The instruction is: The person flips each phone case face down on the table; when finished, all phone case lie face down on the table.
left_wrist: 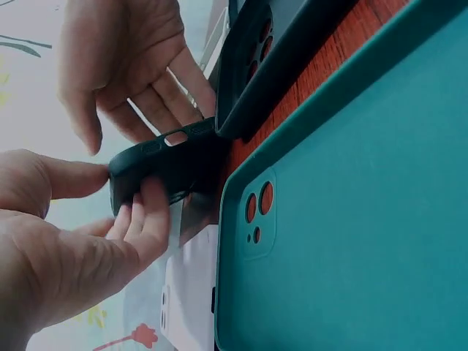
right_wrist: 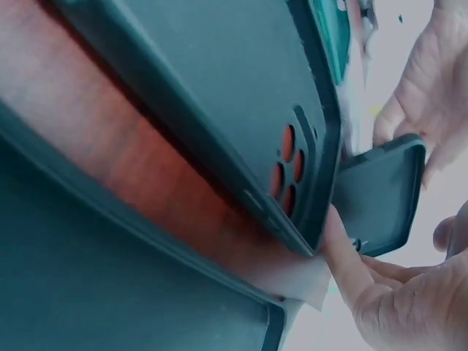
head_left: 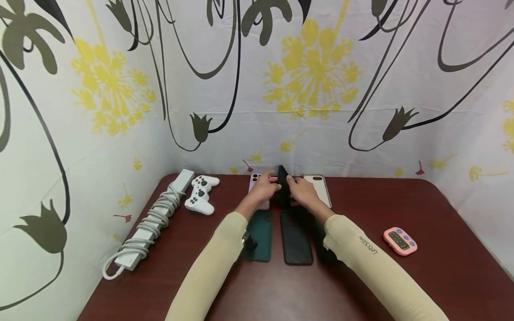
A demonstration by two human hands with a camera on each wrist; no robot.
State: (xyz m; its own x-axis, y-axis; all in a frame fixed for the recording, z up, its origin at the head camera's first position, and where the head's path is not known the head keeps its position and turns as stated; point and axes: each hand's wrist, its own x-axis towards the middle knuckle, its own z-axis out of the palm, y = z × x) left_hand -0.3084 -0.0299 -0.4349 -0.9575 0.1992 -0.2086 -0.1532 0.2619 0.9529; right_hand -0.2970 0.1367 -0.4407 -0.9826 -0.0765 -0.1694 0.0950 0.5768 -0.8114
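Sleeves and timer show only in head view; left hand pinches black case, right hand straight-fingered.

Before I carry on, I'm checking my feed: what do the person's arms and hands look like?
The left sleeve and right sleeve are pale yellow; the right one carries small dark lettering, apparently "Let'sSlim". The left hand and right hand wear no gloves. A small black device sits at the left cuff; its type is unclear.
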